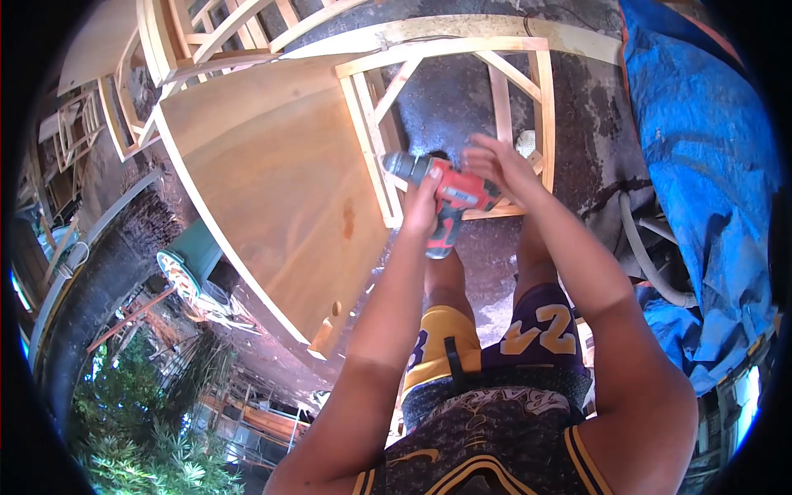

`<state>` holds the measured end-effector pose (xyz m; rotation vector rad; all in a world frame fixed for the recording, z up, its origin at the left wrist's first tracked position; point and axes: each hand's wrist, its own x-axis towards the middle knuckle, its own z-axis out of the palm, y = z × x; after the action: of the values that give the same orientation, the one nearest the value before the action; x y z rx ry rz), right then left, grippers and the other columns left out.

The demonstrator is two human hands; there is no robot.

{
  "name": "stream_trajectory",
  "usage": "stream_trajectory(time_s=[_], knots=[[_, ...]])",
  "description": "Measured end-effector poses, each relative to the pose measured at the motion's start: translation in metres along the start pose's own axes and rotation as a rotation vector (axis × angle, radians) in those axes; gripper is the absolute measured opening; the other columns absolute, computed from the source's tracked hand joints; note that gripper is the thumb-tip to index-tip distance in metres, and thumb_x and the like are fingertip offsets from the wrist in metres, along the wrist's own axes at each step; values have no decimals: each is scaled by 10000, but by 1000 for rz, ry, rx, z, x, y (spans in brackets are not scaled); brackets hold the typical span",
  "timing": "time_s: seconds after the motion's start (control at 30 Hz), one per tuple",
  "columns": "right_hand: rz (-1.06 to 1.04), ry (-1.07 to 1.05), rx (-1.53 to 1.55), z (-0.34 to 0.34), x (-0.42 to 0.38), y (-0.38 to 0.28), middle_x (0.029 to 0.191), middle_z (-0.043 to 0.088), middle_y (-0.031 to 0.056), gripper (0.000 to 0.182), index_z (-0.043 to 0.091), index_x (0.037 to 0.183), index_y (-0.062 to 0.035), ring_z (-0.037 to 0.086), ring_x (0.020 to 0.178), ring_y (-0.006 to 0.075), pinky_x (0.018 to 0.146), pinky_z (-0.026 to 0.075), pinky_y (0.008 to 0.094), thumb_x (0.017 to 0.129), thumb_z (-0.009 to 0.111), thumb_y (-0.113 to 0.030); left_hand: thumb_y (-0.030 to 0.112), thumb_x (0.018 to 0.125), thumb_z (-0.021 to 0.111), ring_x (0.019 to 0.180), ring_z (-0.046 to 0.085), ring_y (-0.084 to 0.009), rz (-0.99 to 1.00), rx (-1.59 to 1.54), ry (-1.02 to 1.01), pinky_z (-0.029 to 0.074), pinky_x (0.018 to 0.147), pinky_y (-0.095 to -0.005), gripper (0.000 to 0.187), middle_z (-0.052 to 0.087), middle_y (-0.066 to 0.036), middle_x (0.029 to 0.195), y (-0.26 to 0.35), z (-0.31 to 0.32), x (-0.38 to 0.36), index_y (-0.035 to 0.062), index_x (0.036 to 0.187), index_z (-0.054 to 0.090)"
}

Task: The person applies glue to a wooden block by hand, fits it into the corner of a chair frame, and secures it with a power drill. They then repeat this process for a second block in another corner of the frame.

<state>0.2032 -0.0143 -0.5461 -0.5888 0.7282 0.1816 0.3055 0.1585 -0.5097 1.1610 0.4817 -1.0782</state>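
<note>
A red and black cordless drill (456, 191) with a grey chuck is held in front of me, its tip against a rail of a light wooden frame (543, 99). My left hand (421, 206) wraps around the drill at the grip, just behind the chuck. My right hand (497, 163) cups the rear of the drill body, fingers partly spread. The frame has diagonal braces and lies over dark ground. A large curved plywood panel (280, 181) is joined to the frame's left side.
A blue tarp (701, 165) covers the right side, with a grey hose (648, 264) at its edge. More wooden frames (206, 33) are stacked at the upper left. A teal fan (186, 268), greenery and clutter lie to the lower left.
</note>
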Motion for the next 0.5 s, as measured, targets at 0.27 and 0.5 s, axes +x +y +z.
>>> stream_trajectory(time_s=[0.27,0.5], knots=[[10,-65,0,-9,-34,-53,1262,565,90,674,430,1374,-50,578,1097,170,894,491,348,893,617,-484,635,934,390,1007,607,-247,-100,-57,-42,459,943,-412,628,640,-126,1083,-3,91,51,55,1096,568],[261,136,-7,11,2,-37,903,650,93,342,603,1077,-27,638,730,160,634,546,318,840,711,-249,663,936,346,782,548,-146,-266,68,50,430,671,-296,625,619,-51,980,19,88,53,112,1112,584]])
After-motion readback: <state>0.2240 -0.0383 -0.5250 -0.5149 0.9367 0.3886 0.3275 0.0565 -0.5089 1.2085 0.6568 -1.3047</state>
